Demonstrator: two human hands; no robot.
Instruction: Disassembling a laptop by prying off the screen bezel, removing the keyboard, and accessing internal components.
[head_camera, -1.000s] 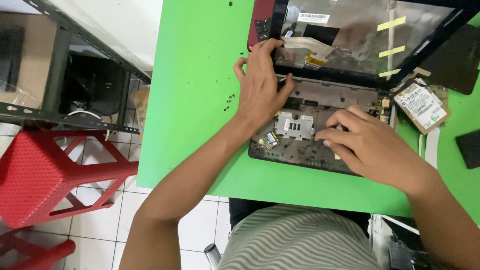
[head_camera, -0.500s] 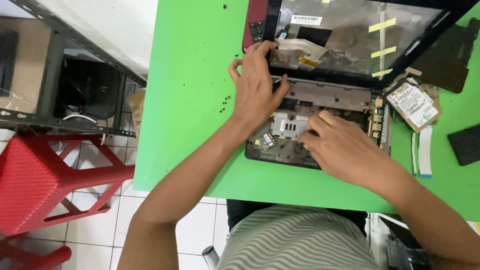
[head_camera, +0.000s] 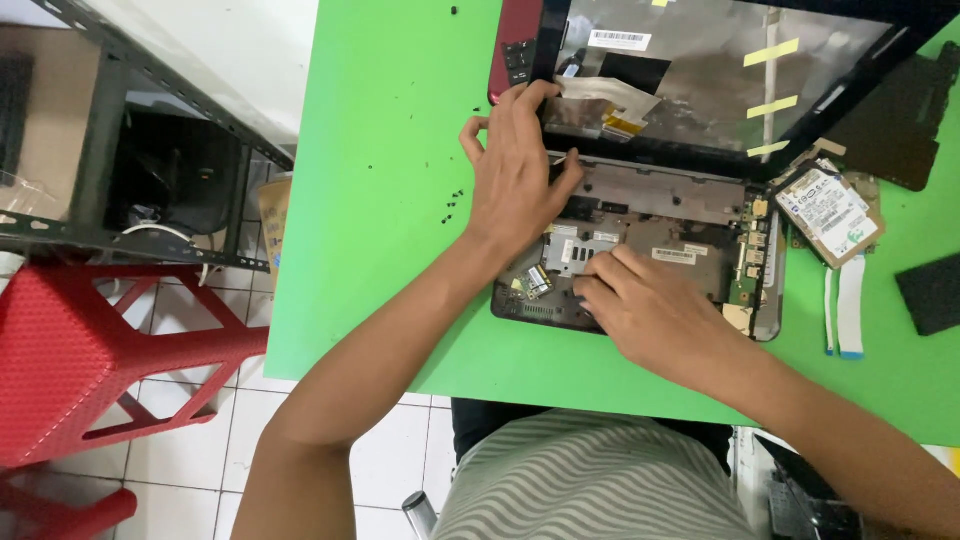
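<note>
place: repair workshop | signs: opened laptop (head_camera: 660, 250), loose hard drive (head_camera: 828, 213), green table (head_camera: 400, 150)

A hard drive (head_camera: 828, 213) lies on the green table (head_camera: 390, 200) beside white ribbon cables (head_camera: 850, 318), near black screws (head_camera: 452, 200). A red plastic stool (head_camera: 95, 360) stands on white tiles.

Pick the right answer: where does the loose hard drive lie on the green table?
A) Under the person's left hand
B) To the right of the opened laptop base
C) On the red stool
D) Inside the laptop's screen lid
B: the hard drive lies on the green table just right of the opened laptop base, apart from both hands.
</note>
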